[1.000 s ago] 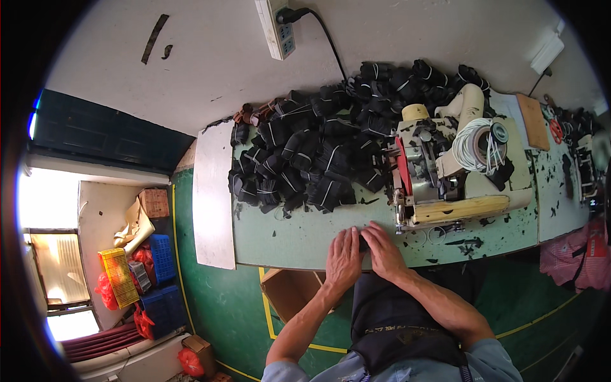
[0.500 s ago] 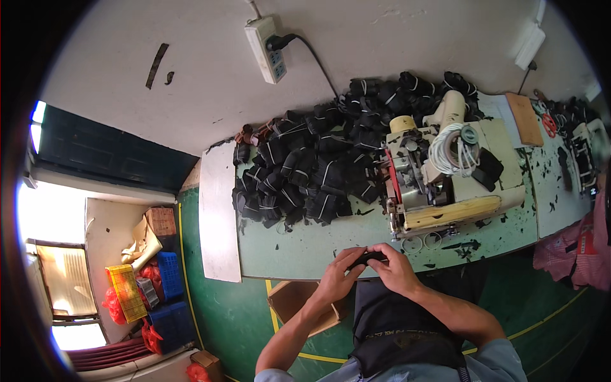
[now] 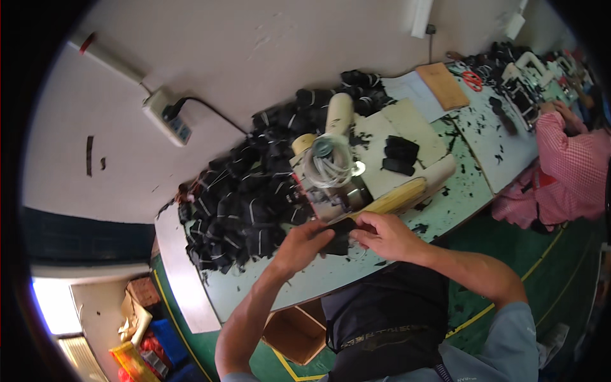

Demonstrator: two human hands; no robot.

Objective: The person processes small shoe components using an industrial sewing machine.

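Observation:
A small black fabric piece [image 3: 340, 234] is stretched between my two hands at the front of the sewing machine [image 3: 389, 191]. My left hand [image 3: 300, 247] pinches its left end between thumb and fingers. At the other end my right hand [image 3: 387, 234] grips it with thumb and forefinger. Part of the fabric hangs below the fingers. On the machine's pale bed lie a few folded black fabric pieces [image 3: 401, 155]. A coil of white cord [image 3: 328, 167] rests on the machine; the needle area is hidden behind my hands.
Tied black fabric bundles [image 3: 245, 197] are heaped left of and behind the machine. Black scraps litter the green table [image 3: 238, 286]. A cardboard box [image 3: 294, 334] stands below the table edge. At right, a person in a pink checked top [image 3: 566, 165] works at another machine.
My hands have moved forward from the table edge to the machine's front, and the fabric is now spread between them. The view has swung right, bringing the neighbouring person into sight.

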